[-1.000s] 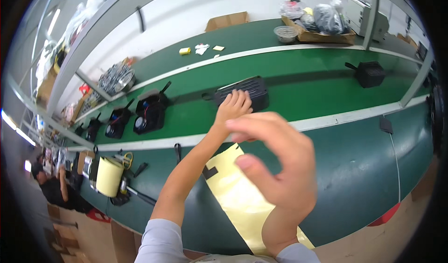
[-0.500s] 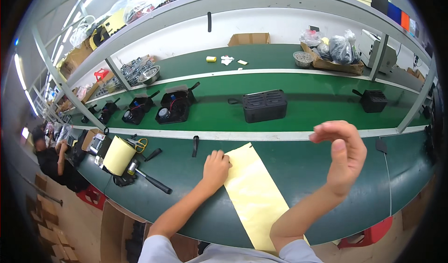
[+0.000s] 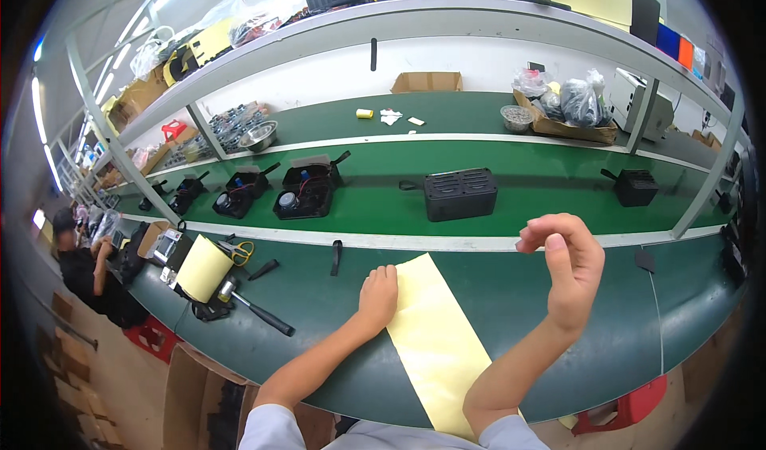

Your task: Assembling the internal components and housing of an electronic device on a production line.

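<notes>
A long yellow sheet (image 3: 437,334) lies slantwise on the green bench, running from near the bench's far edge toward my body. At its upper left edge, my left hand (image 3: 378,297) is closed with curled fingers against the paper; the fingertips are partly hidden. My right hand (image 3: 573,270) is raised to the right of the sheet, its fingers bent and the thumb standing apart, and nothing shows in it. The right forearm passes over the sheet's lower right part. A short black strap (image 3: 336,257) rests beyond my left hand.
Left on the bench are a yellow roll (image 3: 203,269), scissors (image 3: 242,252), a hammer (image 3: 259,313) and another black strap (image 3: 264,270). Beyond, a black speaker box (image 3: 460,194) and opened black housings (image 3: 306,193) stand on the green strip. A person (image 3: 88,266) sits far left.
The view has tilted, so the scene sits lower. My right hand has shifted slightly left. A dark mark at the sheet's top corner and a dark spot by my left fingertips no longer show.
</notes>
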Demonstrator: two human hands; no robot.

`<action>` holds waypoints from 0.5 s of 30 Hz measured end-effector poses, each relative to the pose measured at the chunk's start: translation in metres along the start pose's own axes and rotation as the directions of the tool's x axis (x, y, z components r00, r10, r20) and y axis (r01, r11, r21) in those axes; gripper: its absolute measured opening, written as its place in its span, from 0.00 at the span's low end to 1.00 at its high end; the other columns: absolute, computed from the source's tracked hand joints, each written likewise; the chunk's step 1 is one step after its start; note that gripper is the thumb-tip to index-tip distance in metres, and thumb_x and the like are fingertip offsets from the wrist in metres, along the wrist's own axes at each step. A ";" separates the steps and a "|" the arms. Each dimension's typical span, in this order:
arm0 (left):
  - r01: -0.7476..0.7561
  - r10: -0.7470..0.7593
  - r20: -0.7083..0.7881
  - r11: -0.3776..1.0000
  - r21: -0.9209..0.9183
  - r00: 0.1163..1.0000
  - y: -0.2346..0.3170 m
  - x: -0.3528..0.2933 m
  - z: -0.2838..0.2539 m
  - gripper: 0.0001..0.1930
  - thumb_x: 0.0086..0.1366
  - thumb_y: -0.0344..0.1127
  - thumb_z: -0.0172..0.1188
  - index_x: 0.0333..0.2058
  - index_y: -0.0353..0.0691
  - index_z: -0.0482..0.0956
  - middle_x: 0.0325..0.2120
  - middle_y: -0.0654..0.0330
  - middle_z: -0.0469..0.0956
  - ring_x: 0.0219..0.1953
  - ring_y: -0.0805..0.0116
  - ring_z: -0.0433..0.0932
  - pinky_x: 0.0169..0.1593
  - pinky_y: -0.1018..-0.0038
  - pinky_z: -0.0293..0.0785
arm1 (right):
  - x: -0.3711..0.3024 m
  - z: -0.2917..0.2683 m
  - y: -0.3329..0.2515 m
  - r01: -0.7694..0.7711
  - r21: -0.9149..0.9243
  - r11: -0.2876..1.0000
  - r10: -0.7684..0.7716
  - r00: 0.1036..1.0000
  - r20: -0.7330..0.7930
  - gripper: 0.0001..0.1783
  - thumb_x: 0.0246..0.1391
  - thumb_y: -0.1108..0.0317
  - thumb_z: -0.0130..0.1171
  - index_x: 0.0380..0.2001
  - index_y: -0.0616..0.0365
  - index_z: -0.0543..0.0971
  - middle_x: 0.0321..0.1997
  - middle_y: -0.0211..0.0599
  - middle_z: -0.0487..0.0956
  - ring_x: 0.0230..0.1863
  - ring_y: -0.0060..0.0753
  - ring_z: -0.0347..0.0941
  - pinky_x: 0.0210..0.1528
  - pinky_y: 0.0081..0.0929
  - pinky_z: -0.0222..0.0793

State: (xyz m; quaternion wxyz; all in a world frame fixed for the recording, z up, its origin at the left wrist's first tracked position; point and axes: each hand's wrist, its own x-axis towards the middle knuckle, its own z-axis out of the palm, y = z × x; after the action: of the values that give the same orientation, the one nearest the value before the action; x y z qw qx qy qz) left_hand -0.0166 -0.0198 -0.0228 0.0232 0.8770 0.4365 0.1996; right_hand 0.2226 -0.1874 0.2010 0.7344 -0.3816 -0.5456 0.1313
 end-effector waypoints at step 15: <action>0.414 -0.658 -0.134 0.605 -0.680 0.741 -0.229 0.095 -0.069 0.04 0.57 0.27 0.62 0.31 0.43 0.81 0.27 0.59 0.80 0.32 0.68 0.78 0.39 0.71 0.74 | 0.007 -0.002 0.031 -0.191 -0.215 0.958 0.177 0.981 -0.086 0.11 0.68 0.70 0.52 0.43 0.66 0.80 0.37 0.36 0.81 0.35 0.22 0.76 0.41 0.22 0.73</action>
State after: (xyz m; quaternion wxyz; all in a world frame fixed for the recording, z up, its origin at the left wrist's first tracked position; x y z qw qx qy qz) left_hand -0.1643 0.1861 0.0229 0.2812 0.5891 0.5908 0.4742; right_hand 0.2344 -0.1632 0.1842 0.6891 -0.5147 -0.4947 0.1245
